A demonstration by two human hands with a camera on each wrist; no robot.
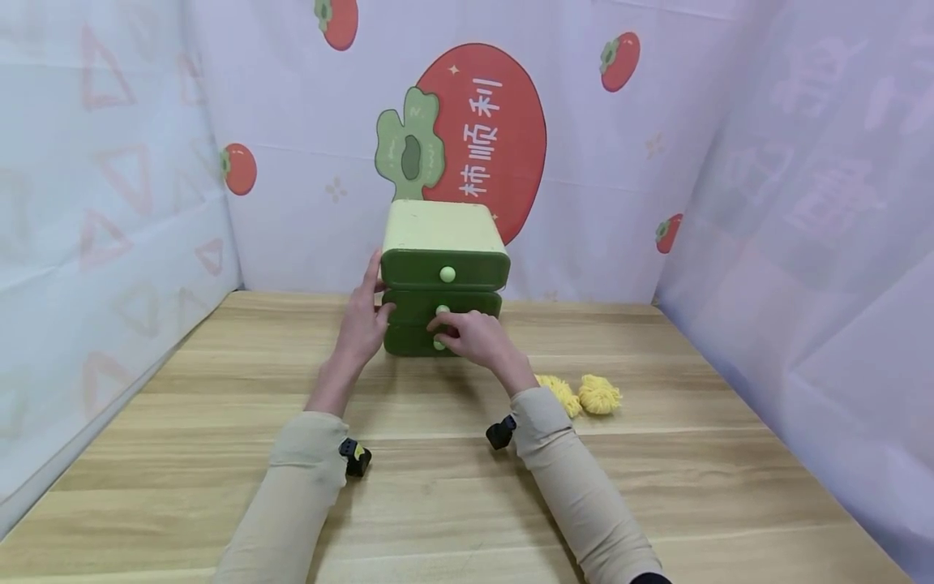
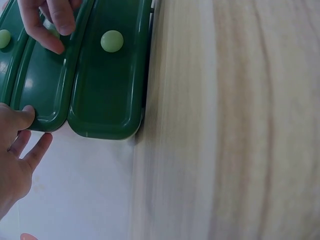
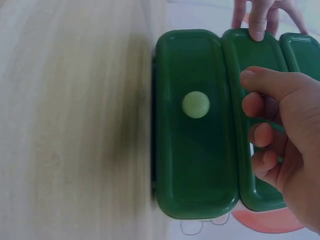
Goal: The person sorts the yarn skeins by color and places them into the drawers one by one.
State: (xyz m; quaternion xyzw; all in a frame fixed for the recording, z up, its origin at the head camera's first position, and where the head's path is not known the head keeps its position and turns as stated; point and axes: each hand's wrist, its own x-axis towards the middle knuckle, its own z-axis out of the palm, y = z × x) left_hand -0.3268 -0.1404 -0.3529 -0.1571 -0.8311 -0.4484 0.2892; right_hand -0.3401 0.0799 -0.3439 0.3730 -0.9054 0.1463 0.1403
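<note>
Head view: your left hand [image 1: 362, 320] braces the light, slick plastic drawers [image 1: 442, 280] with straight fingers; your right hand [image 1: 474, 337], fingers curled, closes around the middle knob [image 1: 442, 310], the best hold.

a small drawer cabinet [image 1: 443, 243] of smooth plastic, its green drawer fronts [image 3: 195, 125] glossy and its pale top matt. it stands on a matt wood-grain table [image 1: 452, 495]. two fuzzy yellow yarn pompoms [image 1: 598, 395] lie nearby.
</note>
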